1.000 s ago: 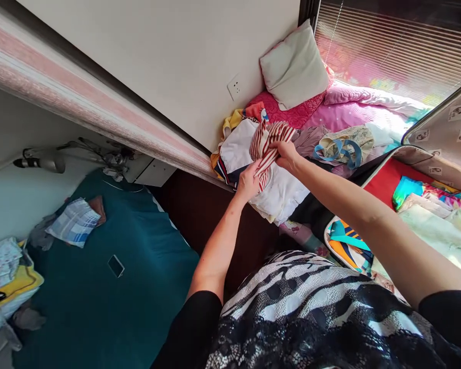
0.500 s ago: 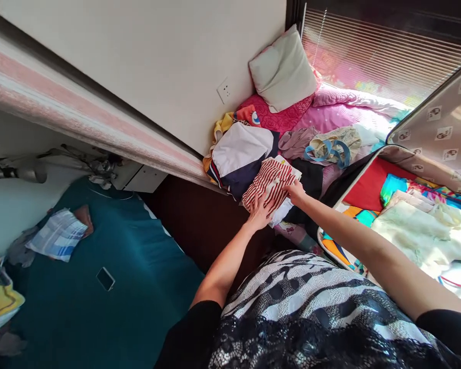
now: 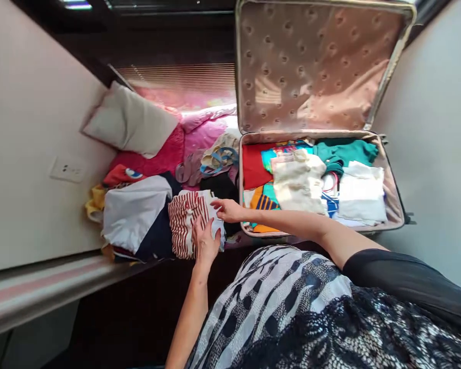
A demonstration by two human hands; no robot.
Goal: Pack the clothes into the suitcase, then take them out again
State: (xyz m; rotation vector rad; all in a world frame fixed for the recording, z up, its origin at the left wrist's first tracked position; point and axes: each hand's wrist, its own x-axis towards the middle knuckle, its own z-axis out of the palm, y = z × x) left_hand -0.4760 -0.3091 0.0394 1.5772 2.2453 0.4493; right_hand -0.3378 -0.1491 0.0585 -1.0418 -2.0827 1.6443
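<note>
A folded red-and-white striped garment (image 3: 184, 218) lies at the front edge of the bedding, on top of white cloth (image 3: 216, 225). My left hand (image 3: 206, 243) rests on its near right part, fingers spread and thumb apart. At the right edge of the pile is my right hand (image 3: 228, 210), its fingers loosely bent and slightly apart over the white cloth, with nothing clearly gripped. Immediately left of the striped garment sits a white and navy garment (image 3: 138, 212). Black cloth (image 3: 221, 185) shows behind my right hand.
An open suitcase (image 3: 395, 205) full of folded clothes stands on the right, lid upright. Behind the pile are a pale pillow (image 3: 132, 120), pink bedding (image 3: 203, 133) and a bundle with blue straps (image 3: 218, 159). Walls flank both sides; a socket (image 3: 66, 169) is on the left one.
The view has swung right, bringing the whole suitcase into sight and taking the teal bed out. My right hand has loosened from the striped garment's edge; my left hand stays on the garment.
</note>
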